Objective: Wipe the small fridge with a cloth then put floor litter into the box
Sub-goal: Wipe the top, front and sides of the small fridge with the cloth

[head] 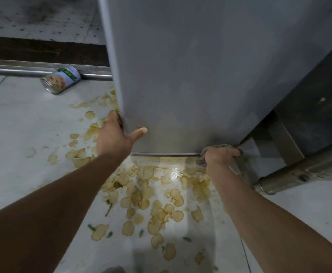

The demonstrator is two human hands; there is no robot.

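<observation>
The small grey fridge [190,71] fills the upper middle of the head view, seen from above. My left hand [116,136] grips its lower left corner, thumb on the front face and fingers wrapped round the side edge. My right hand [219,156] is closed on a grey-brown cloth [216,147] pressed against the fridge's bottom right corner, near the floor. Yellowish slices of spilled food [157,209] and wet stains lie scattered over the pale floor tiles below the fridge. A tipped tin can [61,79] lies on the floor at the left. No box is in view.
A metal rail [13,70] runs along the floor behind the can, with a dark strip and stained wall beyond. At the right, a steel stand with a thick pipe leg [302,172] stands close to the fridge and my right hand.
</observation>
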